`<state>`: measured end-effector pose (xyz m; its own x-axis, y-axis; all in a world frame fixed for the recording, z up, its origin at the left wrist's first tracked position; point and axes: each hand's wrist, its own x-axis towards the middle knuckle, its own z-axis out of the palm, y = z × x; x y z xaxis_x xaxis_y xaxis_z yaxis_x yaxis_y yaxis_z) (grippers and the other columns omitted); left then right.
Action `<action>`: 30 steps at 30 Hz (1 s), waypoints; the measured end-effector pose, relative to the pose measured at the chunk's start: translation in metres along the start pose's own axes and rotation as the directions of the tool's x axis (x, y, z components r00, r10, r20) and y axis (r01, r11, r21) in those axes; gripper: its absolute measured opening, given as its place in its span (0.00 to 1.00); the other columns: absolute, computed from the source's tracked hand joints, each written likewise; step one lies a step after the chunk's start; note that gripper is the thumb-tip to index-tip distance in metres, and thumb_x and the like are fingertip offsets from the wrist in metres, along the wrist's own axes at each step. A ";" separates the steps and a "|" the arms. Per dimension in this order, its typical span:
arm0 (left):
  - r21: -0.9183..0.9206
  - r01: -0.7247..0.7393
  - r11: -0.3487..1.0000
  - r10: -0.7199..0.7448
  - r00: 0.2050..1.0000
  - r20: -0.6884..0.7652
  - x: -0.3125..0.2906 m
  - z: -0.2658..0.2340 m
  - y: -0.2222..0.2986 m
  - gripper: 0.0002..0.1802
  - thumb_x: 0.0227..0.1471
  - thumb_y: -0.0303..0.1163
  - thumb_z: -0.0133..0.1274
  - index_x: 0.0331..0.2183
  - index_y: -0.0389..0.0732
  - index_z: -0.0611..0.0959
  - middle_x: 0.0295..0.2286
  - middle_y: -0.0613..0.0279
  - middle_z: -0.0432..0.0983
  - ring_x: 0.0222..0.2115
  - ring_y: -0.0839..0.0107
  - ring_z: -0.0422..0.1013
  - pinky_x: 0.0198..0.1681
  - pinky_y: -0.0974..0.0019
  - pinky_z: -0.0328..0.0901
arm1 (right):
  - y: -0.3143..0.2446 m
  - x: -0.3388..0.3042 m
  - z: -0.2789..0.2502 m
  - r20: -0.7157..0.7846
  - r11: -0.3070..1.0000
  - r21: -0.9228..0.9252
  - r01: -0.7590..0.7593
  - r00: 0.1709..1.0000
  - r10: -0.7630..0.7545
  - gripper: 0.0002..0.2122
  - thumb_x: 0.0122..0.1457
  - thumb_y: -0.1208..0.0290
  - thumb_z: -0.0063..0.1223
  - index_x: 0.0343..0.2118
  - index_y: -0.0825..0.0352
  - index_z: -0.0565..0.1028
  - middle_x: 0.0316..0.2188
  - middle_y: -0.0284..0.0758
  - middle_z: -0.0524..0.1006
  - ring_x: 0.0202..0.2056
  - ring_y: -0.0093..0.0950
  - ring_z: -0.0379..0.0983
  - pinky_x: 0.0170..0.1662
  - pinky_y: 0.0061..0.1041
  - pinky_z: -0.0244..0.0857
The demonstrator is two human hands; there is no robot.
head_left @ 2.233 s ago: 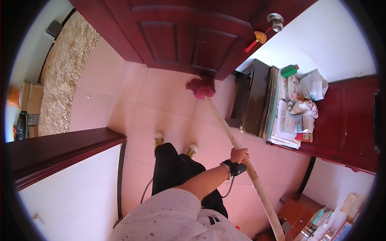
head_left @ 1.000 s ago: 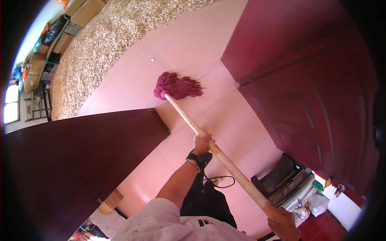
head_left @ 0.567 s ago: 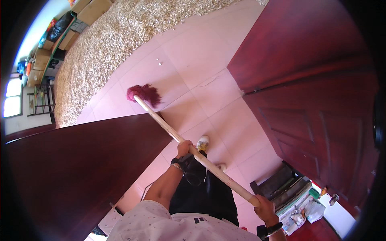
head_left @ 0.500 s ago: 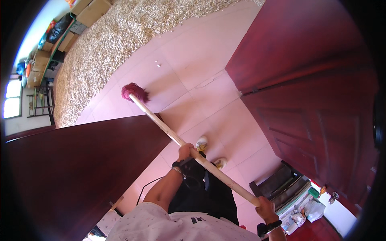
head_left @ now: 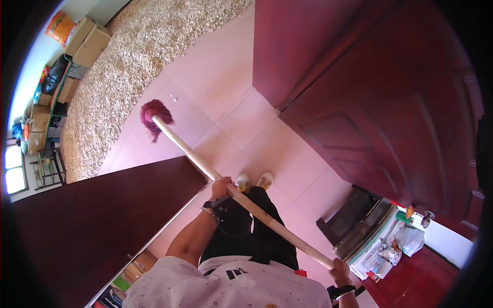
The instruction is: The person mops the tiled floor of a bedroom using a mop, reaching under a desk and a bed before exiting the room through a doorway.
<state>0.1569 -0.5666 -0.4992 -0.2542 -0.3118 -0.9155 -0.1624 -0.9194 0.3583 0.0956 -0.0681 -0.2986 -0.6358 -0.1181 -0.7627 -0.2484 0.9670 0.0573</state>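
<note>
A mop with a long pale wooden handle (head_left: 277,226) slants across the view from lower right to upper left. Its dark red mop head (head_left: 155,114) rests on the pinkish tiled floor (head_left: 205,102), spread out a little. My left hand (head_left: 221,188) is closed round the middle of the handle. Near the handle's top end, my right hand (head_left: 339,272) is closed too, beside my right hip. My shoes (head_left: 264,180) stand side by side on the tiles below the handle.
A wide layer of small pale pieces (head_left: 113,77) covers the floor at the far left. One dark red door panel (head_left: 113,215) stands close on my left, another door (head_left: 380,128) on my right. Cardboard boxes (head_left: 92,46) line the far left wall. Plastic bags (head_left: 410,240) lie at lower right.
The view has shifted, and the doors sit differently in it. The mop head's strands have spread wider on the floor. My feet have come together. Both hands keep their hold on the handle.
</note>
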 end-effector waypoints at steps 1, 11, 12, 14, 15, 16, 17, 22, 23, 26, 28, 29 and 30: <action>0.051 0.006 0.999 -0.008 0.999 0.034 0.004 0.015 -0.006 0.06 0.42 0.28 0.47 0.22 0.34 0.70 0.16 0.55 0.68 0.15 0.62 0.67 0.20 0.62 0.66 | 0.005 -0.006 -0.006 0.063 0.996 0.008 -0.084 0.994 0.084 0.07 0.38 0.72 0.53 0.23 0.63 0.70 0.25 0.40 0.74 0.32 0.42 0.70 0.35 0.38 0.63; 0.150 0.207 0.967 -0.237 0.944 0.231 -0.028 0.197 -0.137 0.10 0.42 0.30 0.52 0.23 0.32 0.72 0.17 0.56 0.69 0.16 0.63 0.68 0.23 0.60 0.68 | 0.105 -0.154 -0.057 -0.006 0.982 0.068 -0.176 0.984 0.177 0.19 0.41 0.62 0.56 0.37 0.65 0.71 0.29 0.45 0.74 0.32 0.42 0.71 0.34 0.36 0.65; 0.136 0.208 0.969 -0.238 0.935 0.262 -0.032 0.205 -0.139 0.09 0.43 0.29 0.52 0.23 0.32 0.72 0.16 0.56 0.69 0.16 0.64 0.68 0.22 0.60 0.68 | 0.067 -0.153 -0.092 0.093 0.957 0.077 -0.279 0.958 0.272 0.18 0.41 0.63 0.56 0.37 0.65 0.71 0.29 0.45 0.74 0.30 0.43 0.71 0.32 0.36 0.65; 0.164 0.190 0.968 -0.234 0.922 0.310 -0.033 0.224 -0.157 0.09 0.44 0.29 0.51 0.22 0.32 0.72 0.16 0.56 0.69 0.15 0.64 0.68 0.20 0.61 0.67 | 0.045 -0.164 -0.114 -0.015 0.973 0.191 -0.126 0.991 0.131 0.22 0.42 0.65 0.56 0.43 0.63 0.68 0.28 0.44 0.74 0.29 0.43 0.71 0.30 0.36 0.65; 0.203 0.156 0.967 -0.215 0.926 0.311 -0.024 0.230 -0.168 0.09 0.44 0.28 0.50 0.21 0.32 0.72 0.16 0.55 0.69 0.15 0.65 0.68 0.19 0.62 0.67 | 0.010 -0.162 -0.142 -0.105 0.957 0.289 0.018 0.994 0.013 0.24 0.43 0.68 0.55 0.46 0.62 0.66 0.28 0.44 0.74 0.30 0.42 0.72 0.29 0.35 0.66; 0.219 0.187 0.958 -0.243 0.932 0.269 -0.007 0.236 -0.180 0.09 0.43 0.26 0.50 0.19 0.30 0.72 0.16 0.55 0.69 0.16 0.64 0.68 0.19 0.61 0.66 | -0.023 -0.156 -0.161 -0.106 0.958 0.286 0.032 0.994 -0.001 0.25 0.44 0.70 0.54 0.48 0.61 0.64 0.30 0.44 0.74 0.30 0.41 0.72 0.28 0.34 0.66; 0.204 0.180 0.962 -0.231 0.936 0.266 0.020 0.230 -0.188 0.09 0.43 0.26 0.50 0.19 0.30 0.72 0.16 0.55 0.69 0.16 0.64 0.68 0.19 0.61 0.66 | -0.050 -0.147 -0.178 -0.108 0.957 0.286 0.048 0.994 -0.018 0.27 0.44 0.73 0.53 0.51 0.61 0.62 0.31 0.45 0.73 0.30 0.40 0.72 0.28 0.33 0.66; 0.263 0.236 0.936 -0.308 0.909 0.280 0.021 0.255 -0.166 0.09 0.41 0.25 0.52 0.20 0.28 0.73 0.17 0.53 0.70 0.17 0.63 0.69 0.21 0.62 0.68 | -0.061 -0.123 -0.228 -0.094 0.973 0.208 0.097 0.992 -0.079 0.24 0.44 0.77 0.55 0.48 0.62 0.67 0.40 0.45 0.71 0.31 0.40 0.71 0.30 0.30 0.66; 0.293 0.209 0.933 -0.292 0.915 0.278 0.023 0.251 -0.159 0.09 0.40 0.25 0.52 0.20 0.28 0.73 0.17 0.53 0.70 0.17 0.63 0.69 0.20 0.61 0.68 | -0.064 -0.120 -0.234 -0.088 0.973 0.205 0.104 0.992 -0.087 0.24 0.44 0.77 0.55 0.48 0.62 0.67 0.40 0.45 0.71 0.31 0.40 0.71 0.30 0.30 0.66; 0.307 0.219 0.926 -0.289 0.935 0.207 0.021 0.250 -0.140 0.09 0.40 0.26 0.52 0.21 0.27 0.73 0.16 0.52 0.70 0.16 0.62 0.69 0.18 0.62 0.67 | -0.074 -0.107 -0.252 0.017 0.973 0.228 0.037 0.999 -0.042 0.23 0.45 0.77 0.55 0.48 0.63 0.67 0.42 0.45 0.71 0.35 0.33 0.71 0.35 0.25 0.66; 0.315 0.160 0.935 -0.214 0.966 0.146 0.034 0.235 -0.131 0.09 0.39 0.25 0.51 0.21 0.27 0.73 0.16 0.51 0.71 0.15 0.62 0.70 0.16 0.63 0.66 | -0.065 -0.099 -0.240 -0.011 0.954 0.290 0.076 0.997 -0.076 0.24 0.45 0.77 0.55 0.48 0.62 0.67 0.43 0.42 0.71 0.35 0.29 0.71 0.34 0.24 0.65; 0.333 0.107 0.937 -0.144 0.985 0.090 0.043 0.227 -0.126 0.09 0.38 0.25 0.50 0.20 0.26 0.73 0.16 0.50 0.72 0.15 0.62 0.71 0.14 0.65 0.65 | -0.060 -0.094 -0.234 -0.041 0.930 0.352 0.105 0.994 -0.097 0.24 0.45 0.77 0.55 0.49 0.62 0.66 0.43 0.40 0.71 0.34 0.25 0.70 0.34 0.22 0.64; 0.436 0.058 0.898 -0.103 0.991 0.082 0.044 0.224 -0.114 0.10 0.38 0.25 0.50 0.19 0.25 0.73 0.16 0.50 0.72 0.15 0.63 0.72 0.14 0.64 0.65 | -0.070 -0.086 -0.237 0.020 0.936 0.346 0.058 0.997 -0.069 0.25 0.45 0.78 0.55 0.49 0.63 0.65 0.41 0.36 0.73 0.32 0.18 0.67 0.32 0.19 0.63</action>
<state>-0.0494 -0.4222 -0.5393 -0.3130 -0.1948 -0.9296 -0.5762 -0.7391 0.3489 -0.0054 -0.1792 -0.0843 -0.6025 -0.1799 -0.7776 -0.0164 0.9769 -0.2133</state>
